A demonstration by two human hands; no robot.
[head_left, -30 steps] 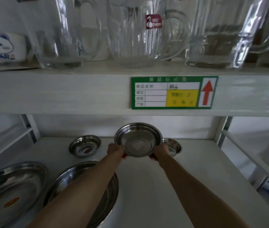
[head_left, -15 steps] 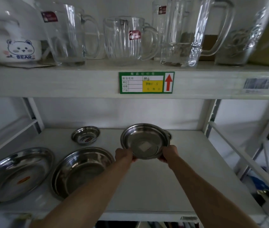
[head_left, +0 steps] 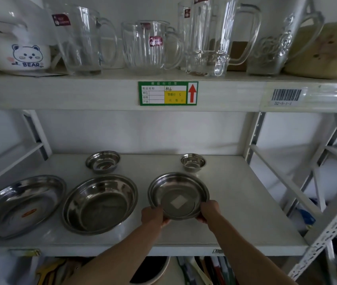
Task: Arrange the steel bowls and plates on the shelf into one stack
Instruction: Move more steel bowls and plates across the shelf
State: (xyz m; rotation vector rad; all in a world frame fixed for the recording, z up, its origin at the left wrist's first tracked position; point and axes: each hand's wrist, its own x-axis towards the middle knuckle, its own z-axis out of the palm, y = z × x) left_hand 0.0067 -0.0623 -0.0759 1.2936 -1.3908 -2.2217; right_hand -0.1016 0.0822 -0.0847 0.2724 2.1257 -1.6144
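A medium steel plate (head_left: 177,194) with a white sticker inside is held over the white shelf (head_left: 245,202), tilted a little toward me. My left hand (head_left: 153,217) grips its near-left rim and my right hand (head_left: 209,210) grips its near-right rim. To its left rests a wide steel plate (head_left: 100,203). An even larger steel plate (head_left: 19,204) with an orange sticker lies at the far left. At the back stand a small steel bowl (head_left: 103,162) and a smaller steel bowl (head_left: 193,162).
The upper shelf holds glass mugs (head_left: 149,48), tall glass pitchers (head_left: 208,38) and a white bear bowl (head_left: 25,56). A green price label (head_left: 168,93) is on its front edge. White metal uprights (head_left: 254,136) frame the right side.
Both hands have drawn the medium plate toward me and lowered it near the shelf's front. The small bowl behind it has come into full view. The view has pulled back.
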